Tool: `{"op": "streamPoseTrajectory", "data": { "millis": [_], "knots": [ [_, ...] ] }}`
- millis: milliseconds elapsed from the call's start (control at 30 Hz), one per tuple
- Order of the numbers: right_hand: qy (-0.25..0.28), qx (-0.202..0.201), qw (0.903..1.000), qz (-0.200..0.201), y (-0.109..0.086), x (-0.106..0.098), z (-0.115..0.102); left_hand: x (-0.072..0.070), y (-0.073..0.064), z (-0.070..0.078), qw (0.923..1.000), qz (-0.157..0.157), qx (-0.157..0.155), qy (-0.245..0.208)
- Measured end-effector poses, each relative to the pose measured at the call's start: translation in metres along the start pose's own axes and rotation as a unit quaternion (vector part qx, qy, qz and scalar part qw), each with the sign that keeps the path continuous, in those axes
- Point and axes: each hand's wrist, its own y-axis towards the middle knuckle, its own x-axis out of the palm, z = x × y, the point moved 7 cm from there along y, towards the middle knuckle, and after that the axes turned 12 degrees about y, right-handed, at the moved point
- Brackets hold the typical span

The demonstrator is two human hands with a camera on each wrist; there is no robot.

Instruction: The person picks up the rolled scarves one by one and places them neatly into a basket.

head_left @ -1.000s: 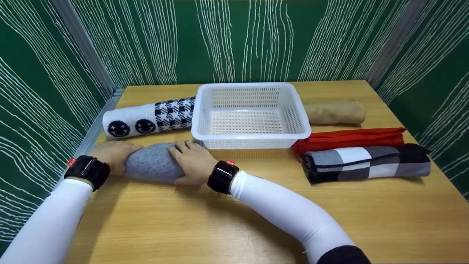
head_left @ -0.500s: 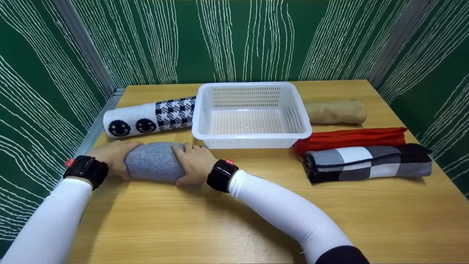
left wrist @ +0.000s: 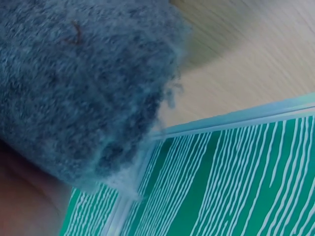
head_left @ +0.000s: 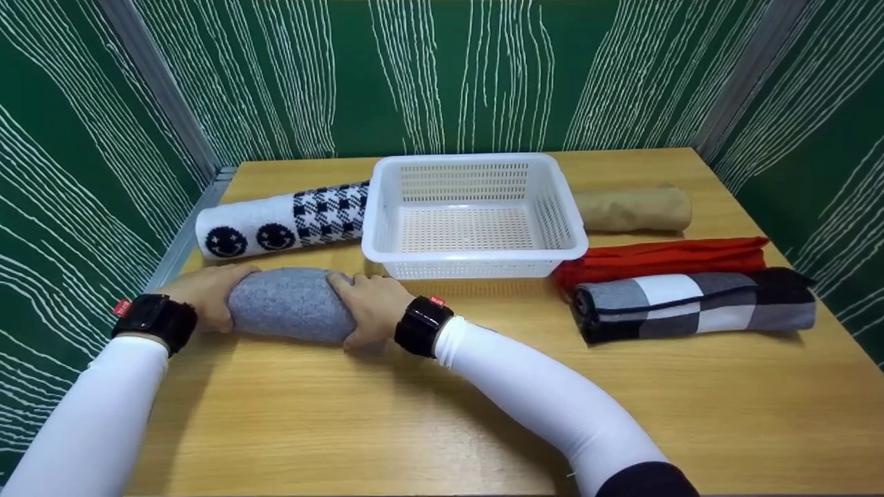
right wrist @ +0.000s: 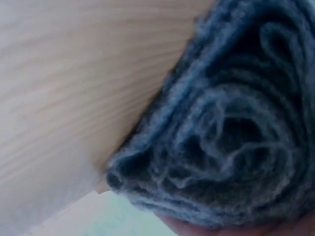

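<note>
A grey woolly fabric roll (head_left: 290, 304) lies across the table's left side, in front of the basket. My left hand (head_left: 207, 293) grips its left end, and my right hand (head_left: 376, 307) grips its right end with the thumb towards me. The left wrist view shows the fuzzy outside of the grey roll (left wrist: 83, 83), with a bit of the hand below it. In the right wrist view, the roll's end (right wrist: 236, 147) shows its spiral layers, and fingers (right wrist: 197, 228) lie under it. Most fingertips are hidden behind the roll.
Behind stands a white plastic basket (head_left: 476, 257). A black-and-white patterned roll (head_left: 276, 224) lies to its left, a tan roll (head_left: 632, 210) to its right. Nearer on the right are a red cloth (head_left: 677, 255) and a checked roll (head_left: 690, 307). Green walls (head_left: 442, 76) enclose the table.
Both hands have shifted slightly outward to the grey roll's ends, leaving more of its middle uncovered. The right fingers have come off its top to its end. Everything else stays put.
</note>
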Motion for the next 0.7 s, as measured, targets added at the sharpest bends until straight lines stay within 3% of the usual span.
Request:
{"op": "streamPoseTrajectory", "data": {
  "millis": [167, 700],
  "knots": [
    [0.003, -0.009, 1.0000, -0.001, -0.002, -0.002, 0.000, -0.002, 0.000, 0.000, 0.9998, 0.007, -0.012, 0.011],
    [0.003, -0.029, 0.9994, 0.020, -0.018, -0.013, -0.007, -0.018, -0.005, 0.013, 0.9980, 0.041, 0.021, 0.044]
  ]
}}
